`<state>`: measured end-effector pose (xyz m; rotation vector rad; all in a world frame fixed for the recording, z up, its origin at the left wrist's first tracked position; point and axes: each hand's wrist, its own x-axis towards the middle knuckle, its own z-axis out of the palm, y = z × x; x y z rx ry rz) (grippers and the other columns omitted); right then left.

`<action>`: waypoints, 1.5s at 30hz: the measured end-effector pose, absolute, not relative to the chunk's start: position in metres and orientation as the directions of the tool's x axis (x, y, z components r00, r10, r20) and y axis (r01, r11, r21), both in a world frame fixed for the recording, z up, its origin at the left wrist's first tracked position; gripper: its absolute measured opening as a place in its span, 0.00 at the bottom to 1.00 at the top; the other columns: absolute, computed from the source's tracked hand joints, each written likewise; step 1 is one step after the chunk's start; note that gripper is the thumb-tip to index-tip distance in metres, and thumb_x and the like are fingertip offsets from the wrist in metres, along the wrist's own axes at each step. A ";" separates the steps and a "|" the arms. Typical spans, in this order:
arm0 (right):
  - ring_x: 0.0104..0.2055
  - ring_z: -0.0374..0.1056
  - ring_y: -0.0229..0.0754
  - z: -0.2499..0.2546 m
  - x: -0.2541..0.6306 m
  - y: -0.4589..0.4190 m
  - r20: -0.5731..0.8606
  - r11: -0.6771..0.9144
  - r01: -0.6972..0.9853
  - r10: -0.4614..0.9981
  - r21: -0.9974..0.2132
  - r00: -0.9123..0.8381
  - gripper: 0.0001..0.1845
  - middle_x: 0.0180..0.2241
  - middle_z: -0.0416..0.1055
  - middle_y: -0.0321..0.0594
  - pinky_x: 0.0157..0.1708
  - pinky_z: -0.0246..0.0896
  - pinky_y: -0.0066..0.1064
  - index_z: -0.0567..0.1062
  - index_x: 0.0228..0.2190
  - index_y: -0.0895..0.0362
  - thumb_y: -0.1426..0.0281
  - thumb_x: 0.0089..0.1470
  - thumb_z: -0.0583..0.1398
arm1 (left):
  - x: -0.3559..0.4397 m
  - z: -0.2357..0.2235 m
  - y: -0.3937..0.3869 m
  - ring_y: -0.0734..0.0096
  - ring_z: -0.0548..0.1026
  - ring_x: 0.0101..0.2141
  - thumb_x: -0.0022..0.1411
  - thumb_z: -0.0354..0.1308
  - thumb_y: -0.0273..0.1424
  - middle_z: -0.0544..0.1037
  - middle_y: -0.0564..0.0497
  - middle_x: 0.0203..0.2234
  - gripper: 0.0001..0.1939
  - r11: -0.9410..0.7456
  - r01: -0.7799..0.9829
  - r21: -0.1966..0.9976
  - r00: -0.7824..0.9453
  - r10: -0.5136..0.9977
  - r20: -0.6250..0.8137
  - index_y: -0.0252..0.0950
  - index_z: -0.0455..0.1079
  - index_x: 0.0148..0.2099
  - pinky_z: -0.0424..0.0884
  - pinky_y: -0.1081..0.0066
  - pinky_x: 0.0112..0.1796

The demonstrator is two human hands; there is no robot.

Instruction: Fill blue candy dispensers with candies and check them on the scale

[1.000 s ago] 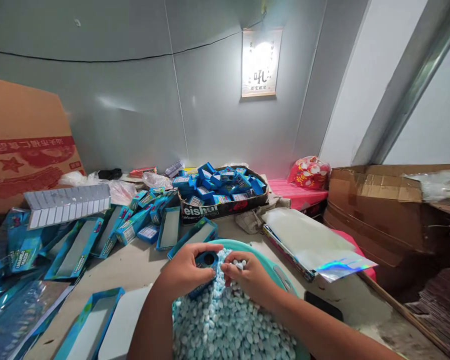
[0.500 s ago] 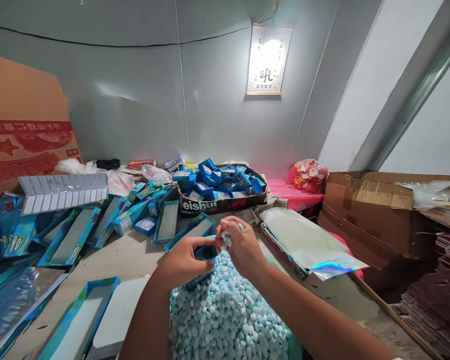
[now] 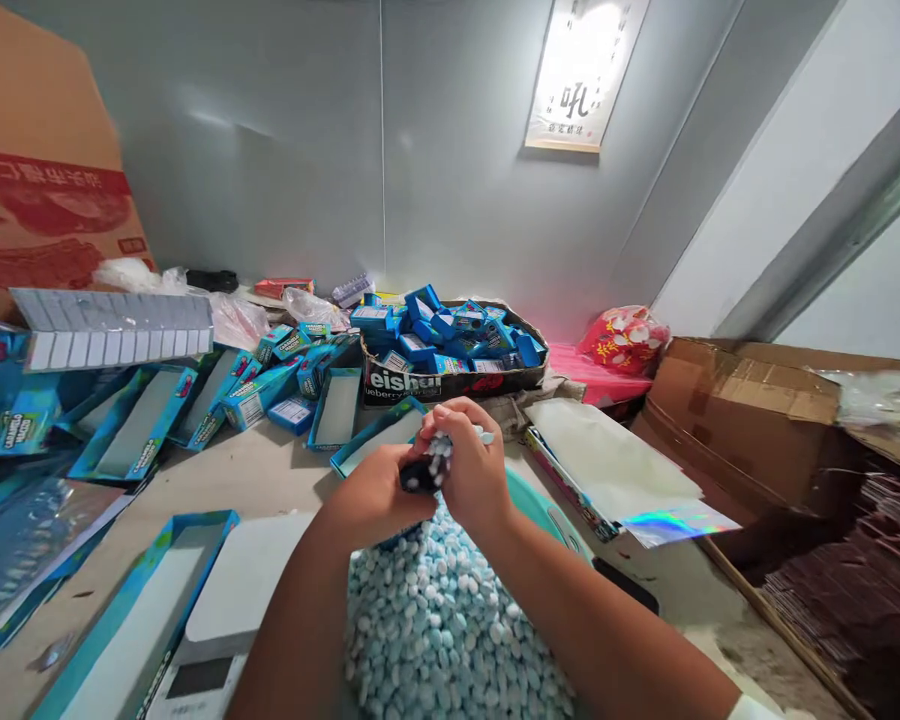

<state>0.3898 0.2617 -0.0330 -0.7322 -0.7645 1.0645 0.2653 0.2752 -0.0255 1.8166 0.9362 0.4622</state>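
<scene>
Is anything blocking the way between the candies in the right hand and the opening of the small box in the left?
Nothing visible: the candies in the right hand are right at the opening of the small box in the left hand. Fingers partly hide the rim.

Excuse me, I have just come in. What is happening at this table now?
A person is working with both hands over a heap of pale blue and white pieces in a teal basin. The left hand holds a small box with a dark opening. The right hand holds some loose pieces right at that opening; how many are inside cannot be seen. Behind, small blue boxes are piled in an open carton.
</scene>
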 end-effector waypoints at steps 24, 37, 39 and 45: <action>0.31 0.73 0.42 -0.032 0.393 0.256 0.192 0.265 -0.517 0.963 -0.814 0.191 0.09 0.26 0.77 0.38 0.36 0.71 0.34 0.76 0.23 0.55 0.65 0.50 0.66 | 0.264 -0.031 0.279 0.71 0.66 0.31 0.51 0.59 0.28 0.72 0.53 0.30 0.09 -0.278 0.374 0.885 0.646 0.763 -0.034 0.33 0.72 0.37 0.59 0.73 0.29; 0.31 0.74 0.42 -0.037 0.393 0.256 0.187 0.243 -0.527 0.969 -0.814 0.159 0.09 0.27 0.77 0.37 0.35 0.72 0.34 0.78 0.27 0.55 0.63 0.52 0.67 | 0.264 -0.027 0.279 0.71 0.67 0.31 0.52 0.58 0.30 0.72 0.54 0.29 0.09 -0.289 0.359 0.888 0.671 0.741 -0.031 0.32 0.71 0.36 0.61 0.72 0.30; 0.30 0.74 0.41 -0.037 0.393 0.257 0.196 0.253 -0.521 0.967 -0.815 0.164 0.10 0.28 0.76 0.38 0.35 0.72 0.33 0.79 0.26 0.56 0.62 0.52 0.67 | 0.265 -0.027 0.278 0.69 0.68 0.32 0.53 0.58 0.30 0.74 0.53 0.30 0.09 -0.268 0.353 0.896 0.675 0.736 -0.046 0.32 0.72 0.37 0.63 0.72 0.31; 0.35 0.72 0.40 -0.038 0.397 0.259 0.220 0.282 -0.493 0.958 -0.823 0.181 0.10 0.34 0.75 0.37 0.38 0.72 0.32 0.79 0.23 0.55 0.64 0.50 0.70 | 0.263 -0.032 0.281 0.66 0.73 0.41 0.51 0.60 0.24 0.78 0.54 0.39 0.17 -0.258 0.260 0.930 0.663 0.748 0.021 0.35 0.74 0.45 0.67 0.72 0.41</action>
